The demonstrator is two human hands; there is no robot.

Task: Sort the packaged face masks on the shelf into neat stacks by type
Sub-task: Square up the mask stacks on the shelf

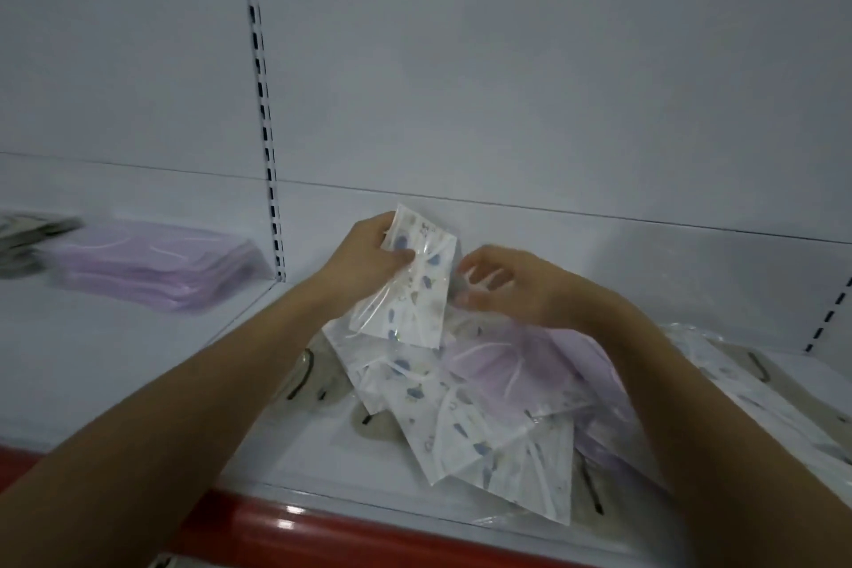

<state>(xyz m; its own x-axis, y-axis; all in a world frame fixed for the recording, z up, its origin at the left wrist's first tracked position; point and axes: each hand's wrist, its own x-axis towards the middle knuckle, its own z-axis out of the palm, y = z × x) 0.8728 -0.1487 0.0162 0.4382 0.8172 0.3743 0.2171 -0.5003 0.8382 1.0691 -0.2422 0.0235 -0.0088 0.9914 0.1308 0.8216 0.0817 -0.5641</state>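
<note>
Masks half sorted

Packets in a mixed heap (484, 410) cover the shelf (138, 364) at lower centre. Above it, the left hand (369, 254) pinches a patterned packet (410, 286), likely gathering its type; the right hand (511, 286) curls loosely, gripping nothing. A lilac stack (156, 268) sits squared at left.

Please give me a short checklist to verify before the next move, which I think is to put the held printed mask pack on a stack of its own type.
1. Left hand holds the printed mask pack: ok.
2. Right hand is free to help: cannot tell; its fingers curl at the pack's edge.
3. Printed stack exists as destination: not ok; none visible.
4. Lilac mask stack is neat: ok.
5. Mixed pile is sorted: not ok; printed and lilac packs overlap.
6. Pile is safe from the red shelf edge: not ok, packs lie close to it.
</note>
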